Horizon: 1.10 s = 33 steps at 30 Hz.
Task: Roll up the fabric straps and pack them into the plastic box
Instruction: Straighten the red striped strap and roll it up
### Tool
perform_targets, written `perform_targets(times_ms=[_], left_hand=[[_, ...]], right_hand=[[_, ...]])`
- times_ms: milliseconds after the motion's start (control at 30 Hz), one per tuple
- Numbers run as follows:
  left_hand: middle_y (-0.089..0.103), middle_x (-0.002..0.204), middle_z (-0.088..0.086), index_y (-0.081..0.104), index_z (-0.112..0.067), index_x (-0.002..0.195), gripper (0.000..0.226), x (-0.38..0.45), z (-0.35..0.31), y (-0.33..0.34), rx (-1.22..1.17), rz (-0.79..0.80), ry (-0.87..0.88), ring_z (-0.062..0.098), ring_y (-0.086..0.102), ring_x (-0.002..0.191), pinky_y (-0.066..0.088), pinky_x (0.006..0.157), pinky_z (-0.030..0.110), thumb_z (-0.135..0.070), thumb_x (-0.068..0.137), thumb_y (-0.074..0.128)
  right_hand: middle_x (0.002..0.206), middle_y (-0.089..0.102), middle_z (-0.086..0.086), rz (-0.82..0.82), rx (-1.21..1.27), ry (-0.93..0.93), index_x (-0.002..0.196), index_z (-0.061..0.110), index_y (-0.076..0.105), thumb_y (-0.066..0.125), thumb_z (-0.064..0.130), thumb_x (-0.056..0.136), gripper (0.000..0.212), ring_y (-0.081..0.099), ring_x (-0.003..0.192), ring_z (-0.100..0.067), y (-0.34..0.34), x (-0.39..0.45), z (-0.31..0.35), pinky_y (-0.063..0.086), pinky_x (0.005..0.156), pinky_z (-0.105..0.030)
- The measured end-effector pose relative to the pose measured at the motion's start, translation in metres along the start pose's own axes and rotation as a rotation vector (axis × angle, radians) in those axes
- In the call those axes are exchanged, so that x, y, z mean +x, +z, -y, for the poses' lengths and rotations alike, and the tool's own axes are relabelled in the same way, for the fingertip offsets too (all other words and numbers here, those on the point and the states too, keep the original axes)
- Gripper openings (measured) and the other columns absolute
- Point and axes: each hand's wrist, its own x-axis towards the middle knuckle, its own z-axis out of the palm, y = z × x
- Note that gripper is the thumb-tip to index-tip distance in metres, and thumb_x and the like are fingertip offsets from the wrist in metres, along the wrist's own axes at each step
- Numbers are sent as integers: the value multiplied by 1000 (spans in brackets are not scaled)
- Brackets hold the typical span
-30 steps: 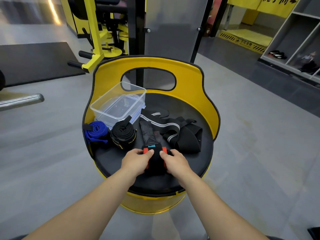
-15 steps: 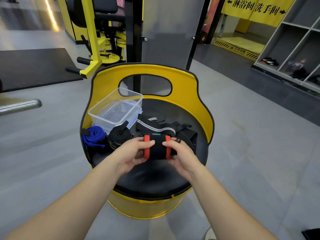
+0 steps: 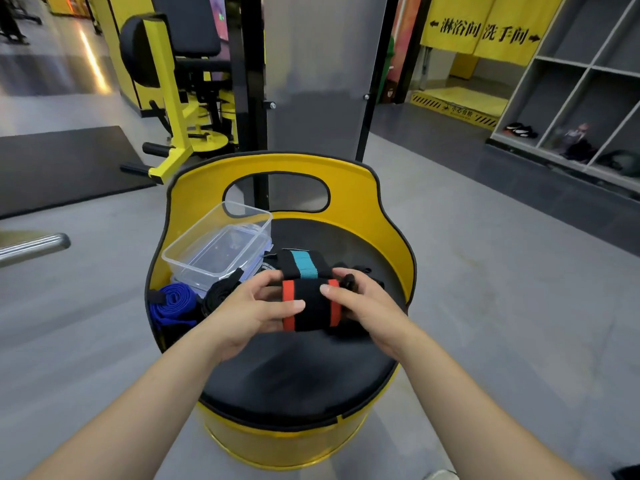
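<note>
Tension is what this roll needs: the black strap with orange bands [image 3: 310, 304] is held above the black seat [image 3: 294, 375], pinched at its ends by the left hand [image 3: 249, 311] and right hand [image 3: 363, 306], fingers closed around it. Its teal-marked tail [image 3: 300, 265] should be wound snug before it goes into the clear plastic box [image 3: 218, 245] just beyond.

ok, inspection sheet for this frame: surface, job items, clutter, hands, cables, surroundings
Surface: black seat pad of a yellow barrel chair.
Job's things: clear plastic box, nothing visible inside; blue roll and black roll beside it; red-striped roll held above the pad.
Clutter: loose black straps behind the hands.
Grippers: left hand and right hand grip the red-striped roll.
Cables: nothing seen.
Surroundings: gym machine, shelves.
</note>
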Motion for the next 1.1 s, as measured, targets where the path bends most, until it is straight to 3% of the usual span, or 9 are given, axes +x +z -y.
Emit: perform_targets(times_ms=[67, 267, 367, 467, 700, 800, 900, 1033, 1100], left_hand=[[74, 116, 13, 63, -14, 125, 46, 5, 2, -3, 23, 5, 16, 30, 72, 107, 61, 88, 44, 2, 84, 75], [75, 111, 0, 70, -25, 110, 47, 16, 22, 0, 223, 75, 48, 18, 72, 103, 59, 86, 30, -8, 71, 90], [74, 116, 1, 68, -23, 114, 52, 20, 30, 0, 254, 86, 37, 22, 71, 107, 58, 94, 37, -17, 67, 89], [74, 118, 2, 68, -21, 118, 56, 21, 33, -2, 274, 94, 14, 24, 70, 111, 56, 99, 41, -19, 66, 89], [75, 115, 3, 70, -21, 115, 49, 20, 38, 2, 192, 84, -77, 21, 72, 108, 60, 89, 44, -8, 72, 88], [76, 112, 5, 67, -12, 116, 42, 20, 38, 5, 126, 50, -112, 25, 73, 106, 62, 82, 43, 4, 80, 81], [74, 117, 11, 63, -10, 120, 43, 21, 37, 7, 76, -2, -155, 29, 73, 105, 63, 78, 42, 3, 82, 79], [68, 118, 17, 51, -24, 132, 61, 23, 37, 5, 83, -127, -185, 31, 75, 98, 64, 73, 40, -8, 82, 83], [70, 113, 16, 46, -39, 132, 65, 24, 35, 3, 69, -198, -153, 30, 75, 93, 64, 73, 41, -13, 85, 82]], right_hand=[[125, 66, 14, -93, -64, 8, 130, 34, 64, 70, 56, 87, 49, 61, 117, -6, 0, 11, 4, 48, 108, -37], [108, 76, 10, -196, 1, 89, 107, 25, 77, 68, 50, 91, 31, 68, 109, -12, 2, 41, -1, 52, 104, -41], [107, 74, 10, -261, 14, 98, 104, 24, 78, 72, 48, 90, 29, 65, 107, -10, 2, 49, -3, 51, 99, -34], [110, 75, 6, -276, 100, 113, 102, 23, 78, 76, 45, 89, 25, 64, 112, -15, -1, 55, -4, 50, 105, -40], [106, 78, 2, -220, 213, 115, 106, 20, 78, 81, 41, 82, 32, 70, 110, -20, 1, 58, -4, 50, 107, -46], [101, 79, -2, -218, 208, 1, 103, 16, 76, 74, 23, 93, 13, 74, 99, -17, 2, 54, 1, 56, 97, -40], [100, 78, 2, -283, 131, -130, 107, 21, 75, 71, 19, 96, 12, 73, 96, -12, 6, 50, 6, 58, 90, -32], [104, 71, 2, -389, -66, -246, 97, 38, 74, 69, 30, 97, 9, 67, 94, -12, 10, 46, 12, 58, 89, -37], [94, 69, -3, -369, -154, -313, 92, 34, 76, 69, 31, 97, 9, 64, 85, -10, 11, 40, 19, 58, 83, -38]])
